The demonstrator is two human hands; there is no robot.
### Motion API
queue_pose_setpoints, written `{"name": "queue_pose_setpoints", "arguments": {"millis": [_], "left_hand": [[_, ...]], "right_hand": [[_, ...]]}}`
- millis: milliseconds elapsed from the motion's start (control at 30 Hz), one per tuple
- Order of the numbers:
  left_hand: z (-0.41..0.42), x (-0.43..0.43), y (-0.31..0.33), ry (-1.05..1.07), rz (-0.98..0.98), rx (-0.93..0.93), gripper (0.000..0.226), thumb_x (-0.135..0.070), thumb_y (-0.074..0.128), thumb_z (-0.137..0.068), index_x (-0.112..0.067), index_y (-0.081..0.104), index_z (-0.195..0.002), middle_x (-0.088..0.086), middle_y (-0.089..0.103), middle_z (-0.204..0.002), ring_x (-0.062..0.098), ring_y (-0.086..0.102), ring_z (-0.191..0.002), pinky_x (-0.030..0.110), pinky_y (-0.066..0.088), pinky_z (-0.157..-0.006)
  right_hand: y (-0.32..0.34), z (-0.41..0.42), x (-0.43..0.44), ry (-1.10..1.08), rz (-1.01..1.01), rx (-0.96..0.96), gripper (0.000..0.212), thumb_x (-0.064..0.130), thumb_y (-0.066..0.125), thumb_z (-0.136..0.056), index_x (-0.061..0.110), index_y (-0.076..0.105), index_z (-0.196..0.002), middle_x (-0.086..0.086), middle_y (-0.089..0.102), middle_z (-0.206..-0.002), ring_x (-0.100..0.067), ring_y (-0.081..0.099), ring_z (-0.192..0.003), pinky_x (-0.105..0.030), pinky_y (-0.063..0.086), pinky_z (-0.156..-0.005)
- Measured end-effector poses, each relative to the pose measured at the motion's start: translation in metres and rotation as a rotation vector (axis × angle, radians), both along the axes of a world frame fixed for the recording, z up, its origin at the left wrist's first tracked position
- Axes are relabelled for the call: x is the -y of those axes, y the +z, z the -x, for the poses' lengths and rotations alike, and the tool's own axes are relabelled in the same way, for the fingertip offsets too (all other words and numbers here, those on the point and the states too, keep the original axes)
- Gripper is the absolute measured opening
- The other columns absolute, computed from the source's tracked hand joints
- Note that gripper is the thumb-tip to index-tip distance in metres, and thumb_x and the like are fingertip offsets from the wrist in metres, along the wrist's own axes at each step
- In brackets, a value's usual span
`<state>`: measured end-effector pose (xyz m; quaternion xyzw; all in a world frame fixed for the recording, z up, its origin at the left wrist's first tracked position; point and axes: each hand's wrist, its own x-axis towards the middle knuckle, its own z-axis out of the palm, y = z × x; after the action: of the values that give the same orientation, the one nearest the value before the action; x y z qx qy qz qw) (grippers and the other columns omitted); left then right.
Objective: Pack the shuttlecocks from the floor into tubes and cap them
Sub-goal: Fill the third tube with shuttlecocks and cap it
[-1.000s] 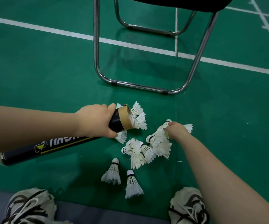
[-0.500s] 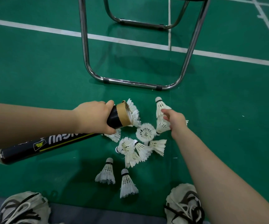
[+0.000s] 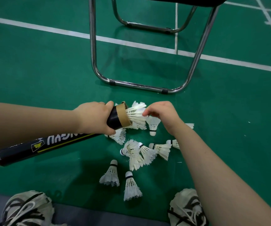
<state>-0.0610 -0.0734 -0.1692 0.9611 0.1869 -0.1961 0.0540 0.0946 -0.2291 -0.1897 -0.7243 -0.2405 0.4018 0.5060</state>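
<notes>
Person seen from above, only arms and feet show. Left forearm (image 3: 33,121), at the left edge of the frame, is bare right up to that edge. Right forearm (image 3: 221,176), running to the lower right corner, is bare as well. Left hand (image 3: 94,118) and right hand (image 3: 162,113), mid-frame, are uncovered. Left shoe (image 3: 28,209), bottom left: off-white trainer, curved black stripes, pale laces. Right shoe (image 3: 187,209), bottom right — same off-white upper, black criss-cross trim.
</notes>
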Motion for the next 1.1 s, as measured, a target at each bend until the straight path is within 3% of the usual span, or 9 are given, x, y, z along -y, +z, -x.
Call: {"name": "queue_pose_setpoints", "arguments": {"millis": [233,367,567,667,833,900,967,1033,1100], "left_hand": [[0.002,0.000,0.003,-0.002,0.013,0.019,0.059,-0.062,0.066,-0.067,-0.018,0.036,-0.094,0.000,0.052,-0.082,0.022,0.054,-0.073,0.032,0.046,-0.060],[-0.002,0.005,0.007,-0.042,0.028,0.051,0.059,-0.061,0.066,-0.066,-0.018,0.036,-0.093,0.000,0.051,-0.081,0.023,0.054,-0.073,0.032,0.045,-0.061],[-0.008,0.017,0.006,-0.115,0.008,0.060,0.060,-0.062,0.065,-0.067,-0.017,0.037,-0.094,-0.005,0.042,-0.073,0.022,0.050,-0.071,0.032,0.046,-0.062],[-0.009,0.016,0.002,-0.108,-0.011,0.054,0.057,-0.060,0.065,-0.067,-0.018,0.034,-0.092,-0.004,0.041,-0.078,0.022,0.046,-0.074,0.031,0.044,-0.064],[-0.013,0.007,-0.001,-0.067,-0.052,0.034,0.056,-0.058,0.065,-0.068,-0.019,0.034,-0.094,-0.001,0.045,-0.082,0.023,0.048,-0.076,0.034,0.048,-0.066],[-0.009,0.005,-0.002,-0.070,-0.065,0.018,0.056,-0.058,0.065,-0.068,-0.020,0.032,-0.092,-0.002,0.044,-0.082,0.023,0.048,-0.077,0.034,0.048,-0.066],[-0.005,0.004,-0.003,-0.071,-0.062,0.012,0.055,-0.058,0.065,-0.068,-0.021,0.030,-0.091,-0.002,0.044,-0.082,0.023,0.049,-0.078,0.034,0.049,-0.067],[-0.002,0.003,-0.003,-0.068,-0.052,0.013,0.056,-0.059,0.065,-0.068,-0.020,0.032,-0.091,-0.002,0.046,-0.082,0.024,0.053,-0.079,0.034,0.049,-0.067],[0.001,0.002,-0.004,-0.061,-0.048,0.012,0.057,-0.060,0.065,-0.068,-0.019,0.035,-0.093,-0.001,0.048,-0.082,0.025,0.055,-0.081,0.033,0.049,-0.066]], "right_hand": [[0.020,0.011,-0.021,0.365,0.021,-0.208,0.012,0.017,0.049,-0.092,0.007,0.056,-0.090,-0.003,0.060,-0.087,-0.014,0.057,-0.079,-0.025,0.047,-0.079],[0.022,0.023,-0.026,0.572,0.178,-0.112,0.053,0.025,0.059,-0.058,-0.007,0.053,-0.100,-0.007,0.050,-0.093,-0.018,0.044,-0.085,-0.037,0.039,-0.077],[0.018,0.037,-0.022,0.652,0.197,-0.225,0.027,0.010,0.057,-0.060,0.009,0.055,-0.087,-0.001,0.055,-0.080,-0.011,0.051,-0.072,-0.021,0.043,-0.069],[0.003,0.039,-0.025,0.459,0.102,-0.303,0.013,0.018,0.062,-0.078,0.014,0.062,-0.090,-0.004,0.063,-0.088,-0.018,0.059,-0.087,-0.032,0.047,-0.088],[-0.007,0.022,-0.020,-0.253,0.067,-0.382,0.022,0.028,0.049,-0.092,0.014,0.059,-0.078,-0.002,0.063,-0.076,-0.017,0.059,-0.075,-0.037,0.049,-0.078],[-0.023,0.007,-0.007,-0.280,0.312,-0.098,0.021,0.023,0.046,-0.090,0.011,0.059,-0.079,-0.004,0.062,-0.077,-0.018,0.057,-0.073,-0.037,0.051,-0.078],[-0.038,-0.005,0.011,-0.085,0.666,0.251,0.019,0.022,0.045,-0.086,0.008,0.058,-0.084,-0.006,0.060,-0.080,-0.021,0.053,-0.075,-0.034,0.047,-0.070],[-0.047,-0.009,0.029,0.128,0.958,0.377,0.014,0.019,0.045,-0.084,0.008,0.052,-0.079,-0.004,0.054,-0.077,-0.021,0.051,-0.072,-0.026,0.041,-0.060],[-0.055,-0.006,0.042,0.266,1.160,0.358,0.012,0.019,0.045,-0.085,0.010,0.050,-0.079,-0.003,0.051,-0.075,-0.021,0.053,-0.075,-0.026,0.044,-0.065]]}}
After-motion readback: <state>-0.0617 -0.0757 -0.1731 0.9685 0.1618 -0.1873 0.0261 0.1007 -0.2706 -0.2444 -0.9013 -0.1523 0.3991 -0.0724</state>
